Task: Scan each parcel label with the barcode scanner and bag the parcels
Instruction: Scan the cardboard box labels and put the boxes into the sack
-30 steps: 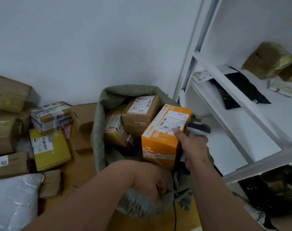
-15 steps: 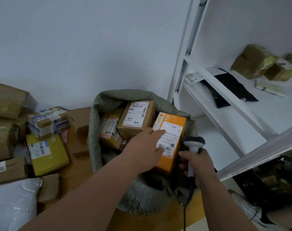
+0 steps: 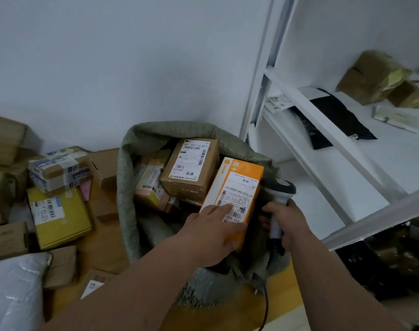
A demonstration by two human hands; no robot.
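- Left hand [image 3: 210, 231] is lying on the orange parcel [image 3: 237, 187], fingers straight, fingertips touching its white label [image 3: 239, 197]; it is pressing, not gripping.
- Right hand [image 3: 287, 225] is wrapping its fingers round the handle of the barcode scanner [image 3: 278, 199], just beside the orange parcel's right edge; the scanner head is pointing up and its cable is hanging down past the sack.
- Orange parcel is sitting tilted, label up, inside the open mouth of the grey-green sack [image 3: 127, 187], at its right side.
- Brown parcel [image 3: 191, 168] is leaning label-up behind it in the sack, a pink-and-yellow parcel [image 3: 151, 185] to its left.
- Yellow box [image 3: 58, 216] and taped cartons are lying on the floor left of the sack.
- White shelf [image 3: 323, 120] on the right is carrying a black mailer [image 3: 342, 120] and brown parcels.
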